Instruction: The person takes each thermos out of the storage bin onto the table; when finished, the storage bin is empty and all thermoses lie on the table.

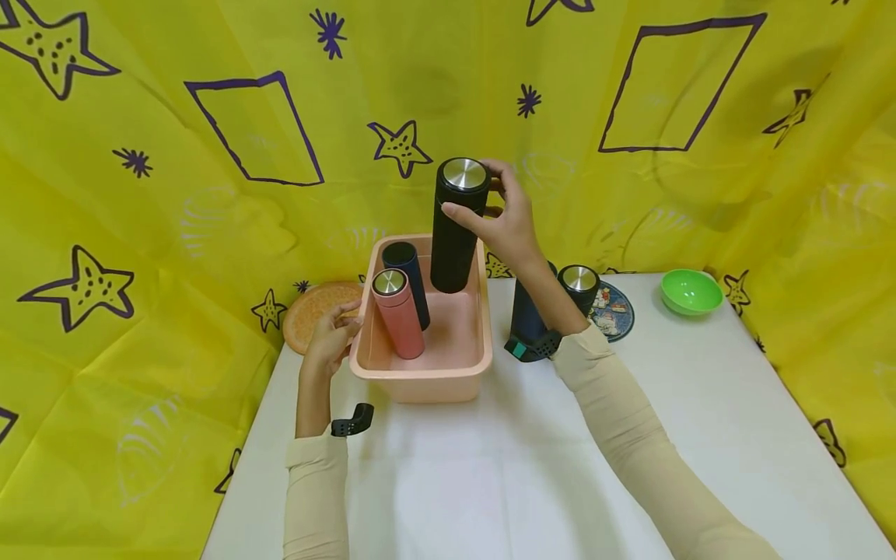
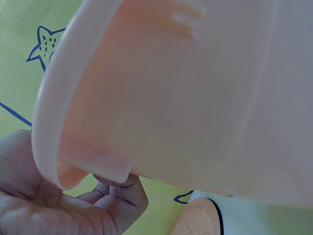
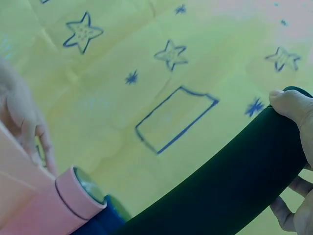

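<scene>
A peach plastic tub (image 1: 458, 365) stands on the white table. Inside it are a pink flask (image 1: 399, 315) with a steel lid and a dark blue flask (image 1: 410, 276) behind it. My right hand (image 1: 505, 222) grips a tall black flask (image 1: 455, 225) near its steel top, holding it over the tub's back right corner; the black flask (image 3: 230, 191) fills the right wrist view. My left hand (image 1: 334, 334) touches the tub's left rim (image 2: 54, 98), its fingers curled under the lip.
Two more dark flasks (image 1: 579, 286) stand right of the tub, by a patterned coaster (image 1: 616, 311). A green bowl (image 1: 691, 292) sits at the back right, an orange plate (image 1: 315, 311) at the back left. Yellow star-printed cloth surrounds the table.
</scene>
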Available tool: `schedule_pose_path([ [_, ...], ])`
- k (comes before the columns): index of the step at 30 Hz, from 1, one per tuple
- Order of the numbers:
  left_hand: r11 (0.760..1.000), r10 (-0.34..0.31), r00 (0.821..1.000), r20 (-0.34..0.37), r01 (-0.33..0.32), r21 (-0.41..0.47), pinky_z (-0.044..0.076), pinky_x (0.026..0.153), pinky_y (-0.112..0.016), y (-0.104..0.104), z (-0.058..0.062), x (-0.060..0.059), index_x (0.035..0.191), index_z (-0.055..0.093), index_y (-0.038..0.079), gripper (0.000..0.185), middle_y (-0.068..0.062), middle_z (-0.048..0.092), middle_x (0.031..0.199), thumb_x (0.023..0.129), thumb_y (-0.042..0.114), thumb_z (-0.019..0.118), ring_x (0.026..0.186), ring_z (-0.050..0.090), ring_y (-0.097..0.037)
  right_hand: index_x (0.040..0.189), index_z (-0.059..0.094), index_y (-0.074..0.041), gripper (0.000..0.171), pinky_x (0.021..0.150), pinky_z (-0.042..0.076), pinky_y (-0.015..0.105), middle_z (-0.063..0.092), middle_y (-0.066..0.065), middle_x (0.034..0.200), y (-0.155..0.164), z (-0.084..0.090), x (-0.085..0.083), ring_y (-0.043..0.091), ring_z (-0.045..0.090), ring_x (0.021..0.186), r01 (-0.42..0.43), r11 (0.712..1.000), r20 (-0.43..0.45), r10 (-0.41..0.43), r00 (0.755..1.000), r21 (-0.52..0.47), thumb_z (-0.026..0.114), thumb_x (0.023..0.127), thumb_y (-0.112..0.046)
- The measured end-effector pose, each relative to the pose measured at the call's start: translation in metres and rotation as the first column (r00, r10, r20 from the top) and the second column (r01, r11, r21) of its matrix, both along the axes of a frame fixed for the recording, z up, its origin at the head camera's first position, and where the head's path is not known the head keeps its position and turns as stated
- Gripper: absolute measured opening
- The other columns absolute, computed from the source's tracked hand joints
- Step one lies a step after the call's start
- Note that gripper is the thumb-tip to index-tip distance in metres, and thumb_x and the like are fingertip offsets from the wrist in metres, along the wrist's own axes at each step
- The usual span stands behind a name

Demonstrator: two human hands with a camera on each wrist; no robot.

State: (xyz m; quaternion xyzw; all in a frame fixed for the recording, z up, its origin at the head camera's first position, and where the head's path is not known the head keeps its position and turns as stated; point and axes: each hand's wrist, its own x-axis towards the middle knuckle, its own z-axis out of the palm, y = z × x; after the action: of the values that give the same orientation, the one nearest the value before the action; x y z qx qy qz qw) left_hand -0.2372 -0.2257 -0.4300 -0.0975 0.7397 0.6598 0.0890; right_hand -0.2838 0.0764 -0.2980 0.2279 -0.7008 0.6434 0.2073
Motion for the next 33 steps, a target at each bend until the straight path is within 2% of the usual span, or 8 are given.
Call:
schedule_pose_path([
  [2,1.0,-0.001,1.0,0.0,0.001,0.003,0.054,0.074,-0.024,0.0,-0.001,0.001,0.147,0.04,0.007,0.046,-0.007,0.052,0.108,0.102,0.01,0.048,0.089,0.058,-0.01,0.131,0.05,-0.006,0.064,0.082,0.051,0.031,0.055,0.012,0.123,0.004,-0.003,-0.001,0.019,0.052,0.106,0.007,1.0,-0.021,-0.008,1.0,-0.009,0.08,0.075,-0.009],
  [13,1.0,-0.001,1.0,0.003,0.001,-0.016,0.055,0.074,-0.025,0.0,-0.002,-0.001,0.147,0.041,0.009,0.045,-0.007,0.052,0.108,0.102,0.01,0.047,0.09,0.058,-0.012,0.128,0.053,-0.01,0.063,0.079,0.049,0.03,0.056,0.001,0.119,0.025,0.006,0.024,0.018,0.051,0.103,0.056,0.998,-0.04,-0.058,0.998,-0.037,0.083,0.073,-0.013],
  [18,1.0,0.003,1.0,0.001,-0.003,-0.022,0.055,0.074,-0.024,0.0,-0.001,-0.001,0.148,0.04,0.009,0.045,-0.007,0.051,0.11,0.103,0.01,0.046,0.091,0.057,-0.013,0.128,0.054,-0.006,0.062,0.076,0.048,0.029,0.056,-0.005,0.117,0.036,-0.001,0.032,0.017,0.051,0.102,0.081,0.996,-0.068,-0.083,0.994,-0.028,0.082,0.073,-0.016],
  [22,1.0,0.003,1.0,0.004,-0.003,-0.016,0.055,0.074,-0.025,0.001,-0.001,0.0,0.148,0.04,0.009,0.045,-0.007,0.051,0.109,0.103,0.01,0.046,0.091,0.056,-0.012,0.127,0.054,-0.004,0.062,0.076,0.048,0.028,0.057,-0.01,0.115,0.046,-0.01,0.038,0.016,0.051,0.101,0.111,0.994,-0.067,-0.112,0.991,-0.014,0.082,0.072,-0.013],
  [33,1.0,-0.003,1.0,0.004,0.003,-0.008,0.054,0.073,-0.024,0.003,0.001,0.001,0.148,0.04,0.008,0.046,-0.006,0.051,0.106,0.102,0.01,0.047,0.09,0.057,-0.011,0.127,0.055,-0.004,0.064,0.078,0.048,0.02,0.06,0.002,0.116,0.071,-0.033,0.055,0.012,0.052,0.097,0.231,0.966,-0.033,-0.229,0.973,0.119,0.084,0.071,-0.011],
])
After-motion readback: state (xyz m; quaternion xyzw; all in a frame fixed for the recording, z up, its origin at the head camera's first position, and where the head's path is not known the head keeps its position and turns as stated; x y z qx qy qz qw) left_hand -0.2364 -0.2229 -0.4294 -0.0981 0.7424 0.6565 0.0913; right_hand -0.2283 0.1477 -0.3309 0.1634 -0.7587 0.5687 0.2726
